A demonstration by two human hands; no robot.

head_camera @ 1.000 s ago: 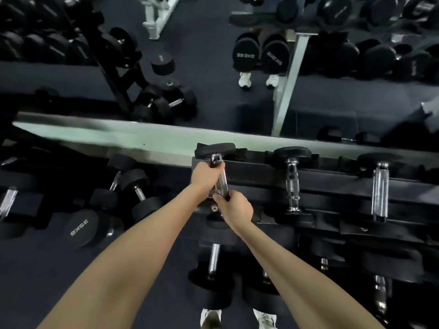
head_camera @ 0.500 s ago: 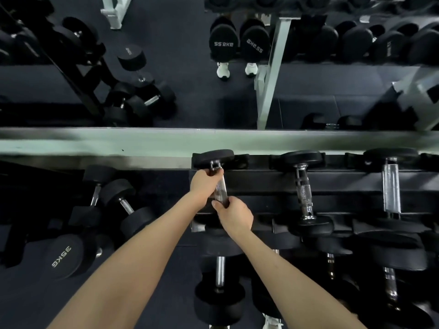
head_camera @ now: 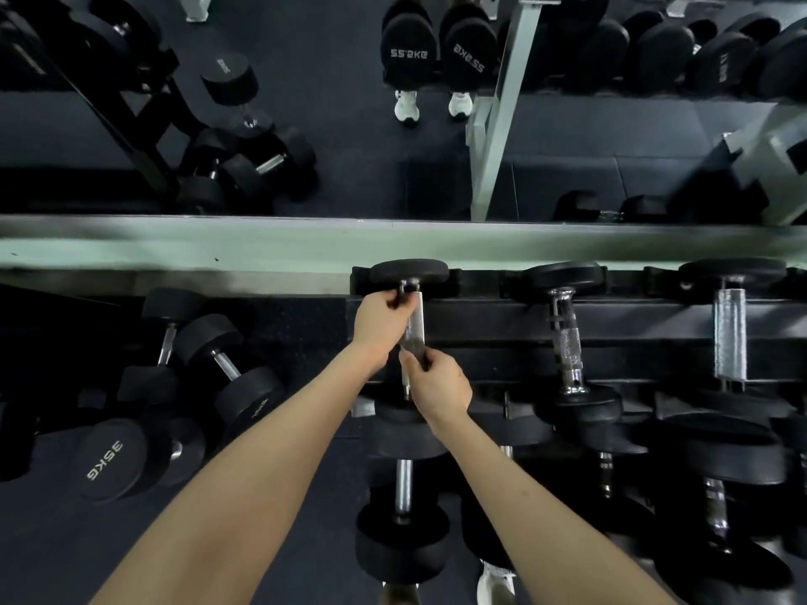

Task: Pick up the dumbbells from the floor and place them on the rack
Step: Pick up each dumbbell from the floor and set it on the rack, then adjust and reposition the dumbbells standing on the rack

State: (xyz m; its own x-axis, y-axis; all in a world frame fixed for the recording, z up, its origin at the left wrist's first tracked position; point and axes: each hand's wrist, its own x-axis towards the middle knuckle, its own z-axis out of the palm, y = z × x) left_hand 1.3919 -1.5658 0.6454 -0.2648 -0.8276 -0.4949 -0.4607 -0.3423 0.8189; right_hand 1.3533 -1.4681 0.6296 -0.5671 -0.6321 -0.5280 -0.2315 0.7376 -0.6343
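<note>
A black dumbbell (head_camera: 412, 327) with a chrome handle lies across the top tier of the black rack (head_camera: 489, 310), its far head against the mirror ledge. My left hand (head_camera: 379, 320) grips the handle near the far head. My right hand (head_camera: 439, 386) grips the near end of the same handle, hiding the near head. Several black dumbbells lie on the floor at left, among them a 35KG dumbbell (head_camera: 113, 460) and a smaller dumbbell (head_camera: 227, 364).
Two other dumbbells (head_camera: 567, 338) (head_camera: 729, 338) rest on the top tier to the right. A lower-tier dumbbell (head_camera: 404, 517) sits below my hands. A pale ledge (head_camera: 174, 248) and mirror stand behind the rack. My shoe (head_camera: 495, 582) shows at the bottom.
The view has shifted so the rack looks level and more of it shows at right. Both hands keep their hold on the dumbbell handle on the top tier.
</note>
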